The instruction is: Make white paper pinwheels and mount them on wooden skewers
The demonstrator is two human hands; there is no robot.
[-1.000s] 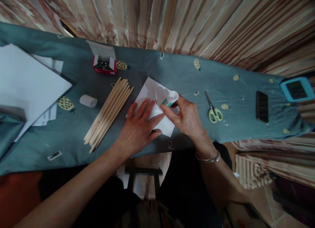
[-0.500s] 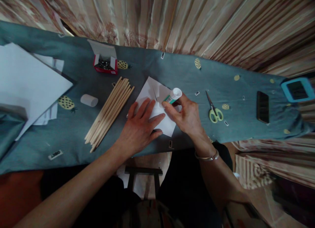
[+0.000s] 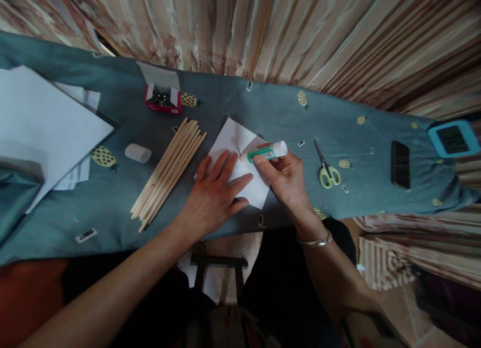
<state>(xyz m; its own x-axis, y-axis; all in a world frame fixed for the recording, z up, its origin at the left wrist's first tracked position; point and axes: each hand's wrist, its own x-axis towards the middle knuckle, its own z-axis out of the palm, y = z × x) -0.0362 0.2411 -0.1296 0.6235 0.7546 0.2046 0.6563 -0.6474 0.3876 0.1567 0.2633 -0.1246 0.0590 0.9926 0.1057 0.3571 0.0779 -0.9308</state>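
A square of white paper (image 3: 235, 135) with a slit near its middle lies on the cloth-covered table. My left hand (image 3: 214, 190) rests flat on its lower left part, fingers spread. In my right hand (image 3: 283, 175) is a green and white glue stick (image 3: 267, 151), gripped between thumb and fingers. It is tilted well over, its tip at the paper beside the slit and its white base pointing right. The white glue stick cap (image 3: 138, 153) lies on its side to the left, past a bundle of wooden sticks (image 3: 169, 172).
Green-handled scissors (image 3: 328, 175) lie right of my right hand. Further right are a dark phone (image 3: 401, 164) and a blue-framed device (image 3: 454, 138). A red box (image 3: 163, 100) of small metal pieces stands open at the back. Large white sheets (image 3: 48, 122) cover the left end.
The glue stick has tipped from fairly steep to nearly level, its base swinging right and slightly down. My left hand stays in place on the paper.
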